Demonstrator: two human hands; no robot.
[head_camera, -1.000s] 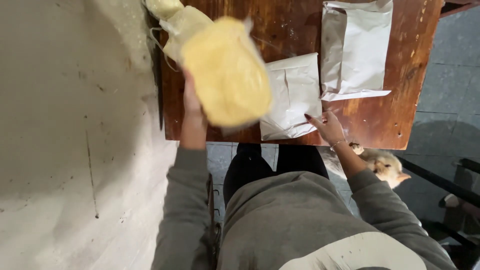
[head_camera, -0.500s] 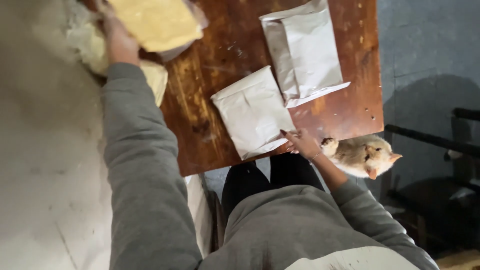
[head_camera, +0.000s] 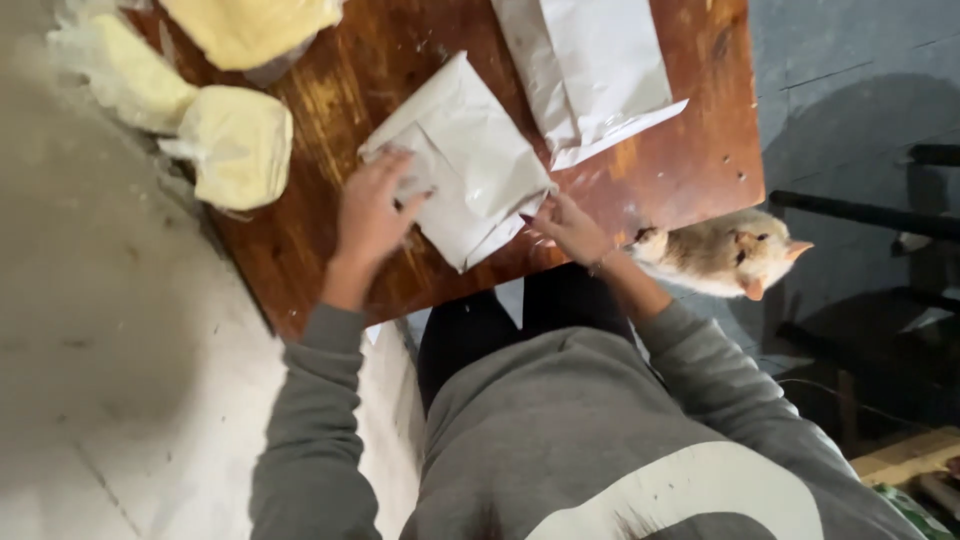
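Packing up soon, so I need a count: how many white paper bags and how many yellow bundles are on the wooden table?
White paper bags: 2, one under both hands, one farther back
Yellow bundles: 3, at the table's left edge
Total: 5

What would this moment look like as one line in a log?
left hand: flat on folded white paper packet | right hand: touching packet's near corner | surface: brown wooden table | nearby: ginger-and-white cat beside table edge
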